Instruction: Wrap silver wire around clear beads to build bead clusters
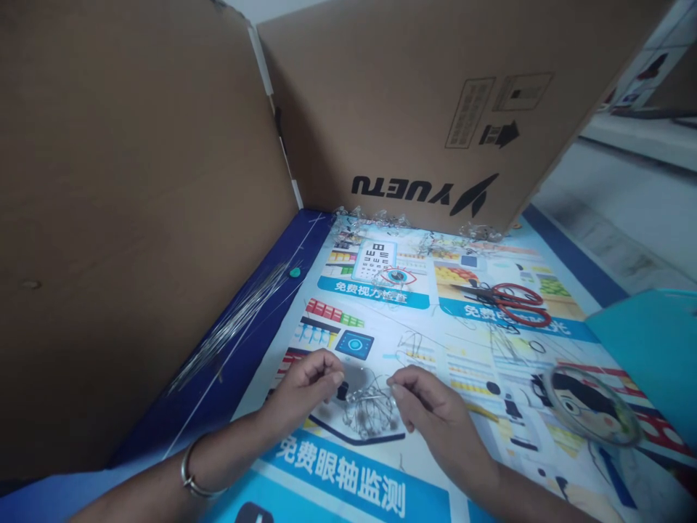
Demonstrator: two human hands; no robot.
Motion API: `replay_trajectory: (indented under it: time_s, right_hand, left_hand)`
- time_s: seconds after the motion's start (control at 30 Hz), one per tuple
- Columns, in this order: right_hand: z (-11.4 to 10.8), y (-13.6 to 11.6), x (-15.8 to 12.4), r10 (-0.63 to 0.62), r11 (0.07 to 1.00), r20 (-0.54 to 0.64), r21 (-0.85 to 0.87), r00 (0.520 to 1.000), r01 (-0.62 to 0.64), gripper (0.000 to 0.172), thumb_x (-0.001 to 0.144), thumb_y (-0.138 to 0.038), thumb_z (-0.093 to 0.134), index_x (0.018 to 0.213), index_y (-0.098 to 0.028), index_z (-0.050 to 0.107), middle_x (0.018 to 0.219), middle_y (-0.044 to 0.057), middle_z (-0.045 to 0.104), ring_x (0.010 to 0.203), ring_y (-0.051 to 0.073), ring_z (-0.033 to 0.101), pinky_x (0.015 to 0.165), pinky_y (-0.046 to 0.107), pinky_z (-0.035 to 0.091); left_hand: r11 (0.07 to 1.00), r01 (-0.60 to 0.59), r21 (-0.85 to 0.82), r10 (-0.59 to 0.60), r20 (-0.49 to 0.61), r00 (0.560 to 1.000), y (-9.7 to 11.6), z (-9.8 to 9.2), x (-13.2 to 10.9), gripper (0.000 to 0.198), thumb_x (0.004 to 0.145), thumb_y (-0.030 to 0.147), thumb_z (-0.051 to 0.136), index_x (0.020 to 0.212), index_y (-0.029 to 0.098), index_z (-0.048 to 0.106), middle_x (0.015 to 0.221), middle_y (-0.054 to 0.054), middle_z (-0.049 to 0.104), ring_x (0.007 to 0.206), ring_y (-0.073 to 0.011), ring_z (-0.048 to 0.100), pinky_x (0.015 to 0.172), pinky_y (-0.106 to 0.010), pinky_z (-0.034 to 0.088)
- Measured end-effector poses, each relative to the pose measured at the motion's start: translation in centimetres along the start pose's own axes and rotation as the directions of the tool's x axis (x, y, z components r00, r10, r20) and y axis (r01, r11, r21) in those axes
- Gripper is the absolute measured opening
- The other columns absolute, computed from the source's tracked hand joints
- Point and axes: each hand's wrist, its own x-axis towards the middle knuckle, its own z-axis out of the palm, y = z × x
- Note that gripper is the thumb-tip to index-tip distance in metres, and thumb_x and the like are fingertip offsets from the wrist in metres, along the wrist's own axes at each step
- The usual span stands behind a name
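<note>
My left hand (311,379) is closed in a pinch, thumb against forefinger, on a thin wire that is hard to see. Facing it, my right hand (430,407) pinches at the wire too, its fingertips a short way off to the right. Between and below the two hands lies a tangled cluster of bent thin wire (371,412), resting on the printed sheet as far as I can tell. More fine wire pieces (411,343) are scattered just beyond my fingers. The wire ends inside both pinches are hidden.
Red-handled scissors (523,305) lie at the right, beside dark loops. A bundle of straight wires (234,323) lies along the left cardboard wall (136,181). Clear wire-like pieces (348,225) line the back cardboard panel (403,109). A round clear dish (593,407) and turquoise box (647,349) stand right.
</note>
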Motion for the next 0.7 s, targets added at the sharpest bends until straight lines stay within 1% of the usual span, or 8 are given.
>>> replay_trajectory:
  time_s: [0.23, 0.47, 0.53, 0.6, 0.7]
  right_hand:
    - [-0.01, 0.18, -0.06, -0.003, 1.0, 0.007, -0.016, 1.0, 0.003, 0.02, 0.088, -0.038, 0.051, 0.082, -0.02, 0.058, 0.061, -0.004, 0.047, 0.054, 0.01, 0.044, 0.051, 0.022, 0.038]
    - [0.0, 0.41, -0.12, -0.019, 0.999, 0.015, -0.033, 1.0, 0.02, 0.022, 0.088, -0.04, 0.049, 0.084, -0.02, 0.058, 0.065, -0.002, 0.049, 0.054, 0.011, 0.044, 0.051, 0.022, 0.038]
    - [0.11, 0.27, -0.29, -0.053, 0.996, 0.005, -0.066, 0.999, 0.053, 0.02, 0.088, -0.038, 0.049, 0.082, -0.02, 0.058, 0.068, -0.001, 0.052, 0.057, 0.011, 0.047, 0.053, 0.022, 0.04]
    - [0.29, 0.01, -0.51, -0.119, 0.986, -0.003, -0.118, 0.993, 0.118, 0.017, 0.087, -0.033, 0.05, 0.079, -0.021, 0.058, 0.071, -0.001, 0.054, 0.061, 0.012, 0.05, 0.056, 0.023, 0.041]
    - [0.59, -0.28, -0.8, -0.219, 0.956, 0.016, -0.198, 0.976, 0.218, 0.014, 0.086, -0.026, 0.051, 0.076, -0.02, 0.058, 0.07, 0.0, 0.056, 0.063, 0.013, 0.052, 0.059, 0.023, 0.041]
  left_hand:
    - [0.998, -0.019, 0.056, 0.018, 0.032, 0.999, 0.22, 0.08, 0.01, 0.019, 0.086, 0.033, 0.054, 0.077, 0.016, 0.054, 0.062, 0.004, 0.044, 0.057, -0.0092, 0.039, 0.056, -0.021, 0.032]
    - [0.995, -0.025, 0.094, 0.022, 0.04, 0.999, 0.36, 0.08, 0.02, 0.022, 0.085, 0.036, 0.054, 0.075, 0.017, 0.054, 0.06, 0.004, 0.043, 0.056, -0.01, 0.038, 0.056, -0.021, 0.032]
    - [0.995, -0.031, 0.096, 0.026, 0.053, 0.998, 0.39, -0.03, -0.03, 0.024, 0.085, 0.038, 0.054, 0.074, 0.017, 0.053, 0.059, 0.004, 0.043, 0.055, -0.0099, 0.038, 0.055, -0.021, 0.032]
    - [0.996, -0.024, 0.084, 0.019, 0.062, 0.998, 0.43, -0.13, -0.1, 0.024, 0.084, 0.039, 0.055, 0.075, 0.017, 0.054, 0.06, 0.004, 0.043, 0.055, -0.0098, 0.038, 0.054, -0.021, 0.031]
    - [0.994, -0.06, 0.091, 0.05, 0.102, 0.993, 0.42, -0.2, -0.24, 0.021, 0.078, 0.036, 0.062, 0.074, 0.016, 0.055, 0.066, 0.003, 0.047, 0.058, -0.0098, 0.04, 0.055, -0.02, 0.032]
